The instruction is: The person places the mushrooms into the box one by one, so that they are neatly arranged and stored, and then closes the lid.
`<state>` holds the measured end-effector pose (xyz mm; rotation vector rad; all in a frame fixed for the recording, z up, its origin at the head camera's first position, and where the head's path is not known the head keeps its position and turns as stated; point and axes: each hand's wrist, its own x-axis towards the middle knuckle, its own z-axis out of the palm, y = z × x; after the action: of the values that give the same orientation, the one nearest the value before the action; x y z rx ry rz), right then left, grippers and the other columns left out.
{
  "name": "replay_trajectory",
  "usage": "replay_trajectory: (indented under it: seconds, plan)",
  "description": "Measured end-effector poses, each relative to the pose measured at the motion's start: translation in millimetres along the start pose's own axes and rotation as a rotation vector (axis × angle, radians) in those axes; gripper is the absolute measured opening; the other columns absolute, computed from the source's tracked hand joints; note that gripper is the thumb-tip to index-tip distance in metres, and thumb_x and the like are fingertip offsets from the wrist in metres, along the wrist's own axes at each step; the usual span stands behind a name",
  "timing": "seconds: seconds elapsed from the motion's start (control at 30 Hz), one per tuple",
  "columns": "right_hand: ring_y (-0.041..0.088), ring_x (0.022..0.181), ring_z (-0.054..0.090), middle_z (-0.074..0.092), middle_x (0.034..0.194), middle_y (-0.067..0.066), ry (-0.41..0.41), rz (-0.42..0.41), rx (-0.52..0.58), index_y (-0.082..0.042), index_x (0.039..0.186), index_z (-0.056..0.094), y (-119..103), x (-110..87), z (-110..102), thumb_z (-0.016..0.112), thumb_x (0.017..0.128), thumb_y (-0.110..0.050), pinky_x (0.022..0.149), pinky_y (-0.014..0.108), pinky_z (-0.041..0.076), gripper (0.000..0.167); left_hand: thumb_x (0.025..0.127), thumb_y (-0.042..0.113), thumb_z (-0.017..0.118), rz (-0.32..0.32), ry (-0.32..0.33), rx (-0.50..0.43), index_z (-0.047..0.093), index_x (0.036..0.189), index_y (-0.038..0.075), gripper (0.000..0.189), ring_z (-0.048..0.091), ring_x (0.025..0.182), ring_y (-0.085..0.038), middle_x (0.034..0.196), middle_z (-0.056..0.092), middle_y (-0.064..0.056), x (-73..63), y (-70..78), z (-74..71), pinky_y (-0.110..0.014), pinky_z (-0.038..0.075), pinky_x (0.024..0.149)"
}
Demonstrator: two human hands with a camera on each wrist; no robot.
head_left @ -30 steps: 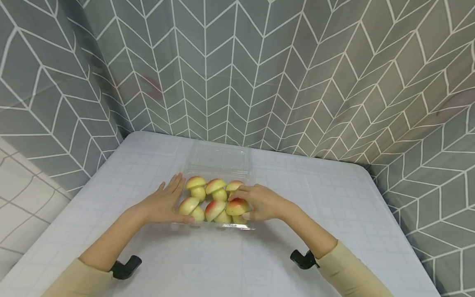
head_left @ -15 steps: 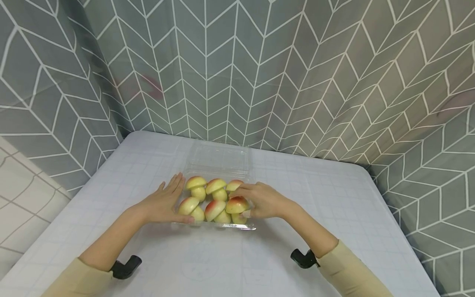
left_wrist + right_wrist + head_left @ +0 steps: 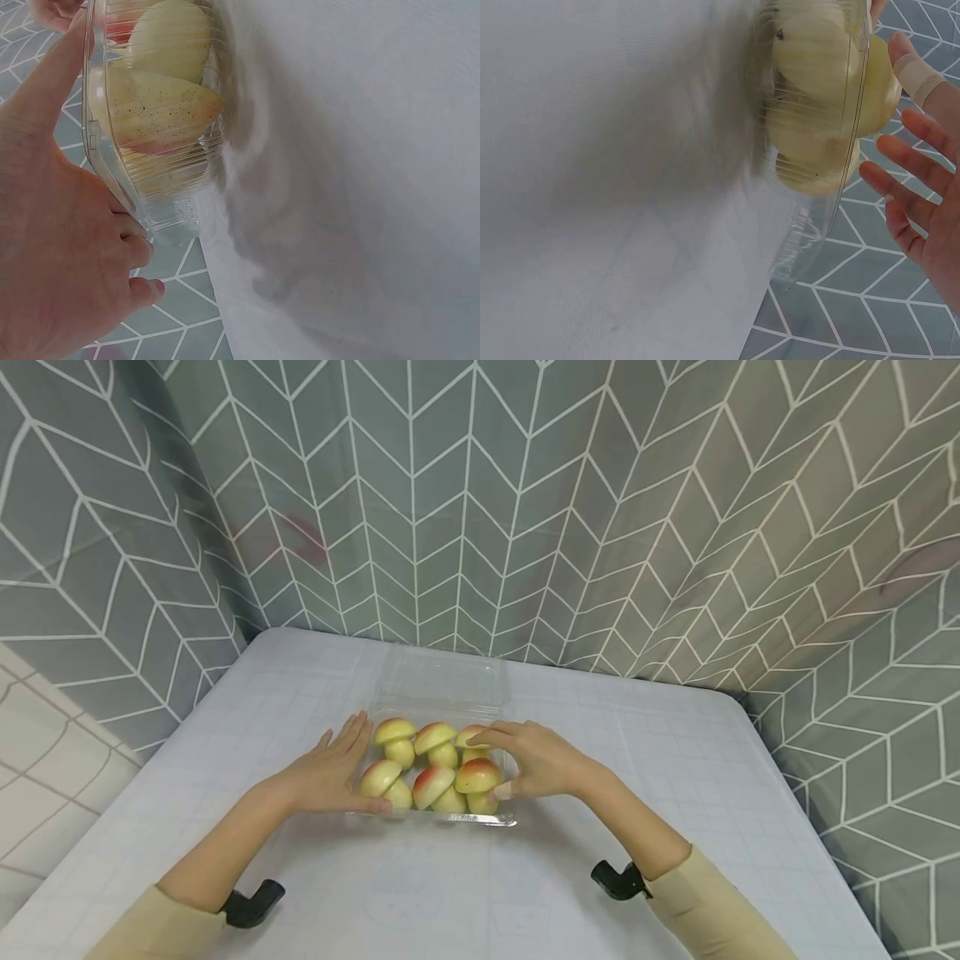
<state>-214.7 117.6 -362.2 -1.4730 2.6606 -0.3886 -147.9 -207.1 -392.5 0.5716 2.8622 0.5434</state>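
Observation:
A clear plastic clamshell box holds several mushroom-shaped pieces, yellow with red-blushed caps like fruit skin, set in two rows. My left hand rests along the box's left side with straight fingers, its thumb at the front corner. In the left wrist view that hand lies against the rim. My right hand hovers at the right side with parted fingers, close by the front-right mushroom-shaped piece. The right wrist view has the fingers spread beside the box, holding nothing, with a bandage on the thumb.
The box's clear lid lies folded back behind it, toward the far table edge. A white cloth covers the table. Grey chevron-patterned curtains hang round the table's back and sides. A black mount sits at each wrist.
My right hand has loosened from the front-right mushroom-shaped piece, and its fingers have lifted and spread slightly to the right. The left hand stays in place.

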Motion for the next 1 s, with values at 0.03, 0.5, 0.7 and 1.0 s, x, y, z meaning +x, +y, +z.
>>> replay_trajectory:
  seconds: [0.03, 0.5, 0.7, 1.0]
  plan:
    - [0.017, 0.114, 0.055, 0.057, 0.129, -0.002, 0.0, 0.0, 0.002, -0.019, 0.133, 0.057, -0.2, -0.1, 0.0, 0.082, 0.071, -0.045, 0.09, 0.041, 0.046, 0.072, 0.073, 0.07, 0.067, -0.003, -0.002, 0.0, 0.01, 0.146, -0.017, 0.127, 0.005, 0.143, -0.046, 0.153, 0.003, -0.034, -0.3, -0.5, 0.8, -0.065, 0.01, 0.11]
    - [0.017, 0.118, 0.054, 0.055, 0.134, -0.004, 0.024, -0.013, 0.01, -0.018, 0.136, 0.055, 0.0, -0.8, -0.9, 0.084, 0.069, -0.044, 0.091, 0.042, 0.045, 0.078, 0.071, 0.072, 0.066, -0.01, 0.008, -0.003, 0.011, 0.146, -0.017, 0.129, 0.006, 0.143, -0.046, 0.154, 0.004, -0.034, -1.8, -1.3, 2.5, -0.064, 0.01, 0.11]
    - [0.018, 0.122, 0.051, 0.054, 0.136, -0.004, 0.089, -0.006, 0.034, -0.022, 0.139, 0.051, 4.5, -1.1, -4.8, 0.084, 0.067, -0.048, 0.094, 0.045, 0.045, 0.084, 0.072, 0.072, 0.066, -0.009, 0.009, -0.01, 0.011, 0.146, -0.017, 0.128, 0.005, 0.143, -0.046, 0.154, 0.004, -0.034, -1.1, -1.3, 2.2, -0.064, 0.009, 0.11]
    - [0.019, 0.114, 0.055, 0.055, 0.132, 0.0, 0.293, 0.032, 0.03, -0.019, 0.144, 0.043, 16.4, -0.4, -12.4, 0.086, 0.065, -0.049, 0.094, 0.045, 0.046, 0.094, 0.071, 0.073, 0.066, -0.008, 0.014, -0.01, 0.011, 0.146, -0.017, 0.129, 0.005, 0.143, -0.046, 0.154, 0.005, -0.034, -0.5, -0.2, 2.9, -0.064, 0.009, 0.11]
